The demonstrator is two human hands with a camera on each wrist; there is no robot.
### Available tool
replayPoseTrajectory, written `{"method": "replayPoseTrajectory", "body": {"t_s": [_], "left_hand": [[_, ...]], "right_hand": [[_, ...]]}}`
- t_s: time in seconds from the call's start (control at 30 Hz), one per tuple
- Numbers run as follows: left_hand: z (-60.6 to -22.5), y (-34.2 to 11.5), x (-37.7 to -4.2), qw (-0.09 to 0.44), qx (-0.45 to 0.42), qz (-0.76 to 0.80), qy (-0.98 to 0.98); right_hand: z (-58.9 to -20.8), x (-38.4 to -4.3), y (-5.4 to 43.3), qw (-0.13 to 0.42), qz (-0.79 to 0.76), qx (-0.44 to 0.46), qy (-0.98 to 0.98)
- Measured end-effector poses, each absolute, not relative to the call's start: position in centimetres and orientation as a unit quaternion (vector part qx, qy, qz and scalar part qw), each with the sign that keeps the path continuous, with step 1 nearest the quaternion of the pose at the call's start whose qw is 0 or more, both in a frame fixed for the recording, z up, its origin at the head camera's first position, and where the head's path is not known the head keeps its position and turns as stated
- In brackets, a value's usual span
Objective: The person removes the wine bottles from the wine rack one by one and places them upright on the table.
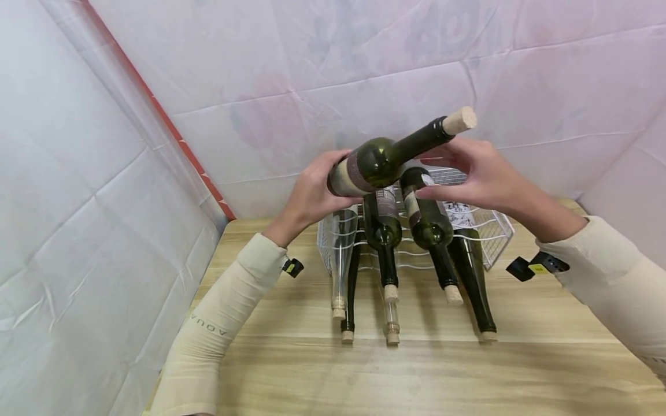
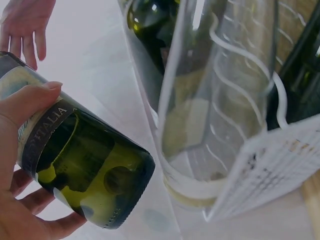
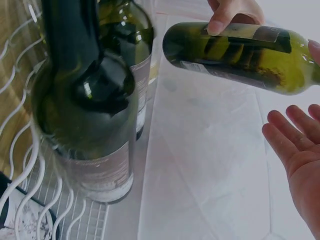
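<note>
My left hand [image 1: 312, 190] grips a green wine bottle [image 1: 377, 162] round the labelled lower body. The bottle is tilted above the back of a white wire rack [image 1: 499, 245], its corked neck pointing up and right. In the left wrist view, its base [image 2: 122, 190] faces the rack's end. My right hand [image 1: 486, 173] is by the neck with fingers extended; in the right wrist view a fingertip [image 3: 315, 50] is right at the bottle's shoulder. Below, two green bottles [image 1: 384, 231] [image 1: 430, 231] lie on the upper tier, corks toward me, beside a clear bottle [image 1: 340, 260].
On the lower tier lie a dark bottle [image 1: 472, 283] at the right, a slim dark one [image 1: 348, 312] at the left and a clear one [image 1: 392, 329]. Their corked necks overhang the wooden table [image 1: 416, 375]. White sheeting [image 1: 250, 156] stands close behind the rack.
</note>
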State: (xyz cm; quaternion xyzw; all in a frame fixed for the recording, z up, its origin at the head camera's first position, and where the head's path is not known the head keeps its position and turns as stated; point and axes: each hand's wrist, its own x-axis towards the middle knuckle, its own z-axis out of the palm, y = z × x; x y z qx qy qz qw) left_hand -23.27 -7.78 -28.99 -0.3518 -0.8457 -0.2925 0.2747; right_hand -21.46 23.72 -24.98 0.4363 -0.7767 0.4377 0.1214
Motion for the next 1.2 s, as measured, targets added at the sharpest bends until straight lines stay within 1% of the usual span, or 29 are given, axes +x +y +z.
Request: {"method": "replayPoseTrajectory", "body": {"t_s": [0.23, 0.4, 0.63, 0.93, 1.2], "left_hand": [[-29.6, -9.4, -23.7, 0.274, -0.319, -0.296, -0.857], [-30.0, -10.6, -23.9, 0.28, -0.305, -0.3, -0.859], [-30.6, -11.8, -24.2, 0.282, -0.277, -0.314, -0.863], [-31.7, -12.9, -24.7, 0.278, -0.245, -0.314, -0.874], [-32.9, -14.0, -25.3, 0.268, -0.222, -0.328, -0.878]], "right_hand": [[-25.9, -21.9, 24.5, 0.177, 0.352, 0.469, -0.79], [-26.7, -22.4, 25.2, 0.202, 0.314, 0.486, -0.79], [-28.4, -23.3, 25.9, 0.249, 0.255, 0.536, -0.765], [-30.3, -23.2, 27.1, 0.251, 0.198, 0.514, -0.796], [-31.5, -23.2, 28.0, 0.262, 0.16, 0.536, -0.786]]}}
